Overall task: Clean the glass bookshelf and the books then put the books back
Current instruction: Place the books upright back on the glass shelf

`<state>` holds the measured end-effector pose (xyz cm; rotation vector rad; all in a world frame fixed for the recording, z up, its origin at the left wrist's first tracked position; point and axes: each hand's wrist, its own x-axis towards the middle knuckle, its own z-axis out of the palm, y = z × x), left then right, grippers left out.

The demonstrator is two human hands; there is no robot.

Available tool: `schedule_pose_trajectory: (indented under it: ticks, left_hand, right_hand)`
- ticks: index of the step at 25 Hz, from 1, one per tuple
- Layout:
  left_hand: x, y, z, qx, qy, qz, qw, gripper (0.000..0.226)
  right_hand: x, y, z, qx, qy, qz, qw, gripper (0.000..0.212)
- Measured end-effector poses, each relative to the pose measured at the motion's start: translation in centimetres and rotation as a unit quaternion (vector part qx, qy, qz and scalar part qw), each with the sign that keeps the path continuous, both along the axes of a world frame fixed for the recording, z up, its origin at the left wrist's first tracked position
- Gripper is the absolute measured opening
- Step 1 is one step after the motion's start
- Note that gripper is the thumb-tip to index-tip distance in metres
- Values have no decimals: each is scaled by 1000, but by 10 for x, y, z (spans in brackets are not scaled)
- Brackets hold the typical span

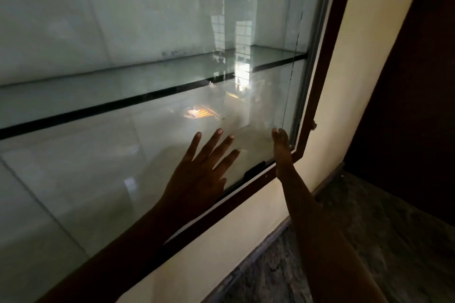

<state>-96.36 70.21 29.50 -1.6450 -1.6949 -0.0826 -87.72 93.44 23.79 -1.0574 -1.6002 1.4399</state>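
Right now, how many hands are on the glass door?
2. The left hand lies flat, fingers spread, on the glass door near its bottom edge; the right hand touches it beside the lower right corner.

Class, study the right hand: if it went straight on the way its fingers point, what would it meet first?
Probably the glass door: the right hand seems to touch it with its fingertips near the brown frame, though depth is unclear.
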Motion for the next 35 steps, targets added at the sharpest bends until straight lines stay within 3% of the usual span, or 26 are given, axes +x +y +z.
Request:
schedule_pose_trajectory:
  ticks: [4, 7, 10, 13, 15, 17, 20, 23, 26, 32, 35]
  left_hand:
    - [13, -72, -34, 53, -83, 7, 995, 55]
    - [10, -121, -51, 90, -107, 98, 985, 68]
    - [10, -162, -70, 124, -121, 189, 967, 75]
    - [4, -199, -94, 143, -132, 279, 940, 121]
    - [-5, -214, -100, 137, -113, 326, 929, 135]
    - [-14, -221, -102, 141, -94, 341, 925, 134]
    - [-21, -227, -107, 156, -47, 359, 919, 113]
    - [-24, -226, -108, 156, -28, 374, 914, 97]
    - [-26, -225, -109, 156, -23, 375, 914, 101]
    - [-26, -225, -106, 154, -20, 370, 916, 125]
    - [-26, -225, -105, 158, -26, 367, 917, 125]
  right_hand:
    - [-5, -36, -6, 0, 92, 32, 995, 52]
    - [-8, -67, -12, -19, 131, 62, 989, 45]
    - [-7, -99, -14, -26, 73, 131, 988, 57]
    - [-7, -136, -18, -17, 92, 172, 981, 68]
    - [-7, -162, -15, -27, 98, 201, 974, 80]
    - [-3, -183, -12, -26, 89, 238, 967, 94]
    - [-3, -211, -9, -4, 62, 275, 959, 75]
    - [-6, -235, -7, 7, 38, 302, 953, 78]
    - [-9, -256, -5, 9, 26, 333, 943, 83]
    - [-15, -293, -3, 11, 12, 402, 916, 79]
    - [-16, -310, -1, 42, -9, 429, 902, 73]
